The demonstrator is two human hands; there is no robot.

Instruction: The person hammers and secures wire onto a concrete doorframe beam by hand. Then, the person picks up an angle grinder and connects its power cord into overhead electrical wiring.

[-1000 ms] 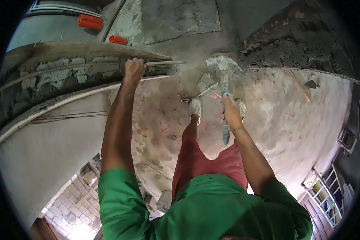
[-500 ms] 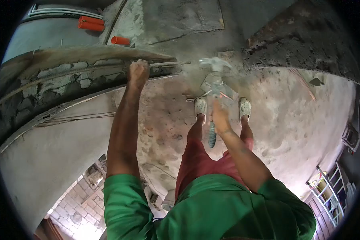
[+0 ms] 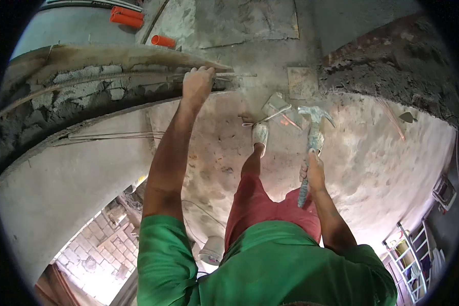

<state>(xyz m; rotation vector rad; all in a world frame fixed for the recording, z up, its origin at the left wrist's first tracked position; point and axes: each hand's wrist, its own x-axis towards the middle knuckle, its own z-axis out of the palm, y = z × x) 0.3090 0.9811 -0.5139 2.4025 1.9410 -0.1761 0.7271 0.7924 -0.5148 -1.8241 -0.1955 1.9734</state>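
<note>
In my right hand (image 3: 315, 171) is a claw hammer (image 3: 313, 140), its dusty head up and forward and its wrapped grip pointing back toward my thigh. The fingers are closed around the handle. Ahead on the left, my left hand (image 3: 198, 87) is closed at a long thin metal rod (image 3: 242, 75), whose end sticks out to the right past the fingers. The fingertips are partly hidden behind the hand. A wooden board (image 3: 107, 53) runs along the rough mortar channel (image 3: 86, 84) beside this hand.
Near my feet lie a flat square piece (image 3: 276, 106) with a cord and a square tile (image 3: 302, 82). Orange pipe pieces (image 3: 163, 41) rest ahead left. A trowel (image 3: 407, 117) lies on the right, a bucket (image 3: 212, 250) behind left, and a metal ladder (image 3: 410, 260) behind right.
The hammer has moved to the right and back, away from between my feet, and is less blurred. My left hand stays at the rod; the whole view has shifted slightly.
</note>
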